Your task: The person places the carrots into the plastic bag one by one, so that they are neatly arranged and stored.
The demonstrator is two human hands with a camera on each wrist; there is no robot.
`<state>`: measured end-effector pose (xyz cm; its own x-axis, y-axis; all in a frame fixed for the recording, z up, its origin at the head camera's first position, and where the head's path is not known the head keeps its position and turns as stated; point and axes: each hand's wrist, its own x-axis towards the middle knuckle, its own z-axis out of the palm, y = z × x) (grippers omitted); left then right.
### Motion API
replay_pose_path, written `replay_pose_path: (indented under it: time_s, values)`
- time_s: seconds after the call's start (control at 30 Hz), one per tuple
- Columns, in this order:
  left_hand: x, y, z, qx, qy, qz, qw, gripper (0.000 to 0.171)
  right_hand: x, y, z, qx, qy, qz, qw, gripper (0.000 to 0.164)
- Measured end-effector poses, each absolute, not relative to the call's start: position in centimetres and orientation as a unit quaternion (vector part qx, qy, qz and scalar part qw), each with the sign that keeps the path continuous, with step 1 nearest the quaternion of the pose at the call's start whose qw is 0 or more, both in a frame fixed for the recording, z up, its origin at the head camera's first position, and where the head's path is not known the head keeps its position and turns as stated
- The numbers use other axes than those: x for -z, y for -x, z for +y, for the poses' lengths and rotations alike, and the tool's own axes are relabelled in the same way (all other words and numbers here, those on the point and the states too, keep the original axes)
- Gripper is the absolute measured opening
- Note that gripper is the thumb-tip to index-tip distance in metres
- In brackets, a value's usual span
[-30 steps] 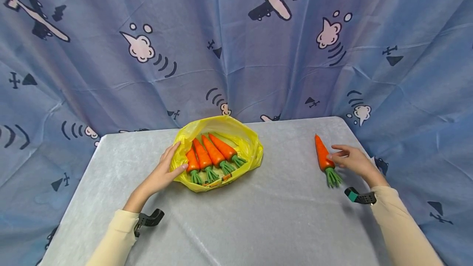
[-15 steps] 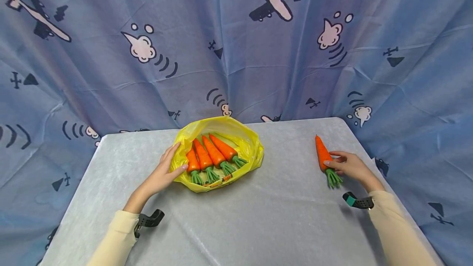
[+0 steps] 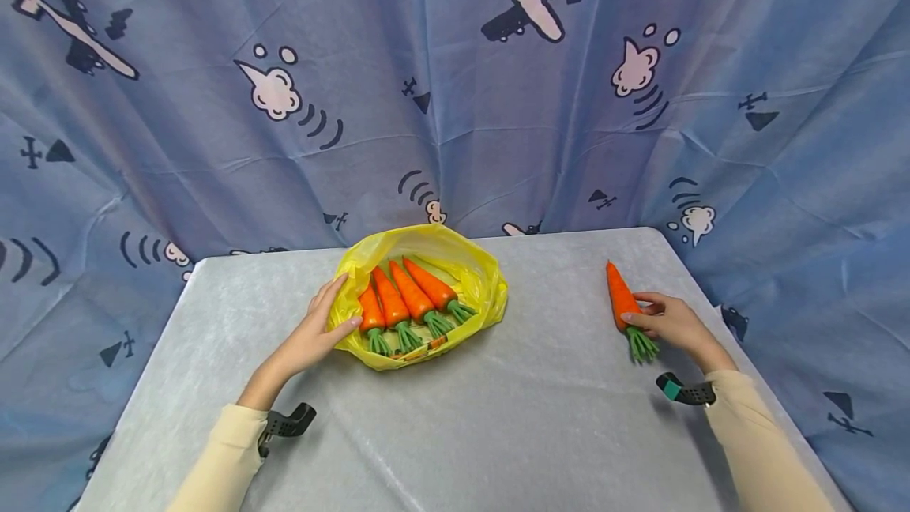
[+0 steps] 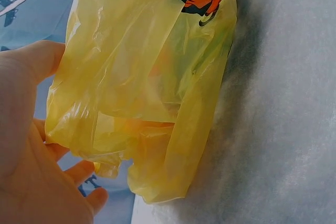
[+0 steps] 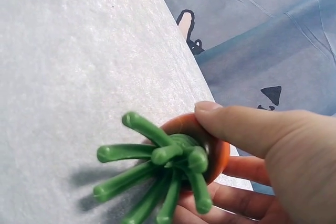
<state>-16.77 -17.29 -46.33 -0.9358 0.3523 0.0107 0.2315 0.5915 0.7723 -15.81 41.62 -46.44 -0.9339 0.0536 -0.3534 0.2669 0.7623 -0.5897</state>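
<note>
In the head view, a yellow plastic bag [image 3: 490, 291] lies with its mouth towards me, and several orange carrots [image 3: 408, 295] with green stem tops sit side by side inside. My left hand [image 3: 313, 334] rests against the bag's left side, thumb at the rim and fingers spread fairly straight. The left wrist view has the bag [image 4: 136, 61] between thumb and fingertips, with a gap beside some fingers. Far to the right, my right hand [image 3: 675, 322] holds a single carrot [image 3: 618, 291] near its stem end. The right wrist view shows my thumb on this carrot [image 5: 218, 156], fingers on its other side.
The table [image 3: 455, 433] has a pale grey cover. A blue curtain [image 3: 455, 101] printed with planes and clouds hangs behind it and along both sides. Black straps sit on both wrists, the right strap [image 3: 686, 389] with a green patch.
My right hand has moved slightly left onto the single carrot, and its thumb and fingers have come together around it. The left hand and the bag look unchanged.
</note>
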Motion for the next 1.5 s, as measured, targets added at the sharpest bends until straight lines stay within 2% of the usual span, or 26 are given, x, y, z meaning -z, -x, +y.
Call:
replay_pose_path:
  time_s: [0.4,0.73,1.5]
  values:
    - [46.3,17.0,-17.3,-0.425,-0.169,0.887,0.065,0.081,46.7,15.9,41.9,0.337,-0.082,0.925,0.157,0.086]
    - [46.3,17.0,-17.2,-0.425,-0.168,0.887,0.069,0.08,46.3,16.2,41.6,0.334,-0.077,0.927,0.154,0.081]
    - [46.3,16.8,-17.1,-0.422,-0.167,0.888,0.073,0.08,44.1,16.5,37.1,0.335,0.002,0.932,0.14,0.071]
